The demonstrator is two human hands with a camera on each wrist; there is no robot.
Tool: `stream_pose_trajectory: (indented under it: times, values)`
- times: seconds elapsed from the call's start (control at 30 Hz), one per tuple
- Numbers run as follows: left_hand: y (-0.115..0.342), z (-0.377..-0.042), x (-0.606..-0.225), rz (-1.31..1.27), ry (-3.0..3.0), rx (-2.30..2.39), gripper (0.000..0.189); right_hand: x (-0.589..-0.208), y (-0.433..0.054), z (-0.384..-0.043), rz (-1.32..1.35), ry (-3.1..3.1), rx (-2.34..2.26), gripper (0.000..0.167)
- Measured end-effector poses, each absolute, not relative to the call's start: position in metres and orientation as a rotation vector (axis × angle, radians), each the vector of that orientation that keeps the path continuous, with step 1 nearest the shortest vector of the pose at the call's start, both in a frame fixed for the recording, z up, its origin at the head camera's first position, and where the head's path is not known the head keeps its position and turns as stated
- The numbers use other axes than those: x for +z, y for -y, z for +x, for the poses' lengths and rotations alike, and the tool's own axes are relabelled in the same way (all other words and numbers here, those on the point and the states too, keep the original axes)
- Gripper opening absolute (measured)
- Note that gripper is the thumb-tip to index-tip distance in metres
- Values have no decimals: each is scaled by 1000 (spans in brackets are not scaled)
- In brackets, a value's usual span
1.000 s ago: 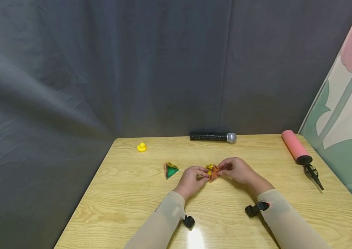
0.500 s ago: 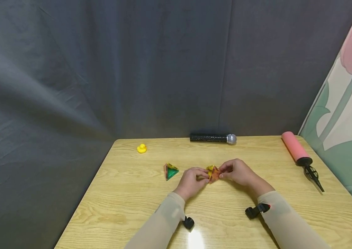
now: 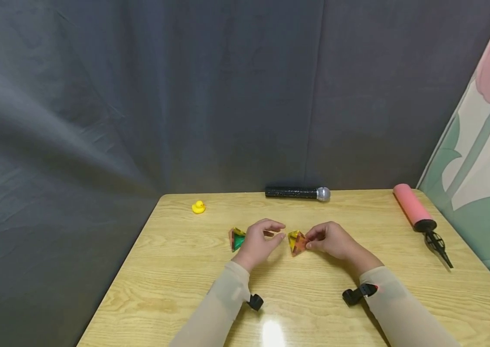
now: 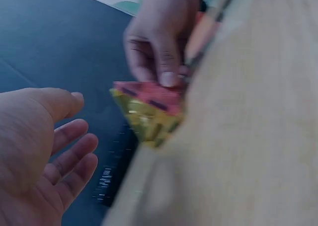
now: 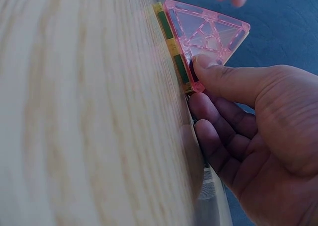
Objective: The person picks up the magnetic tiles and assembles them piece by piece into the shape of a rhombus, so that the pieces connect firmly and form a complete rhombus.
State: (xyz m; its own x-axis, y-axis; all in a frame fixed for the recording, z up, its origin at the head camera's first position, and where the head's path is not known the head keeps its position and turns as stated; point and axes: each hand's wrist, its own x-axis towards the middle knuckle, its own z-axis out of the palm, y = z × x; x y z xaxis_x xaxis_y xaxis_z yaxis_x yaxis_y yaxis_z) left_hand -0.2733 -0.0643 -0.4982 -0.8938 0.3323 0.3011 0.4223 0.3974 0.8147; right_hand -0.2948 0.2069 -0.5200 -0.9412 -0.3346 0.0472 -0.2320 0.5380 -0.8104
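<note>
A small pyramid of see-through triangular magnetic tiles [image 3: 297, 243], yellow and orange-pink, stands on the wooden table between the hands. My right hand [image 3: 332, 242] pinches its right corner; in the right wrist view the thumb [image 5: 231, 79] presses the pink tile [image 5: 211, 30]. Just left of the pyramid, my left hand [image 3: 259, 242] is apart from it with nothing held, its thumb and fingers spread in the left wrist view. Behind that hand, partly covered by it, is a second tile pyramid [image 3: 238, 241] in green, yellow and pinkish-brown.
A yellow rubber duck [image 3: 199, 207] sits at the back left of the table [image 3: 162, 284]. A black glittery microphone [image 3: 292, 193] lies along the back edge. To the right lies a pink balloon pump [image 3: 412, 204] with a black nozzle. A dark curtain [image 3: 227, 96] hangs behind.
My left hand has let go of the yellow and orange-pink pyramid and moved left, now overlapping the green one. My right hand keeps its hold in the same place.
</note>
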Motion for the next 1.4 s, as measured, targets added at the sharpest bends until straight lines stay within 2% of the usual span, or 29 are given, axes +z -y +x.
stream_pose_trajectory:
  times: [0.27, 0.43, 0.83, 1.23, 1.4]
  values:
    - [96, -278, -462, -703, 2402, -1527, 30, -519, -208, -295, -476, -2652, -1375, 11]
    - [126, -285, -455, -665, 2402, -1552, 40, -518, -208, -294, -479, -2683, -1362, 11]
    - [187, -304, -476, -599, 2445, -1695, 47, -519, -213, -296, -412, -2717, -1345, 11]
    - [216, -309, -496, -601, 2528, -1781, 46, -518, -219, -300, -423, -2739, -1335, 11]
    - [224, -308, -503, -595, 2611, -1843, 52, -520, -222, -301, -411, -2751, -1340, 11]
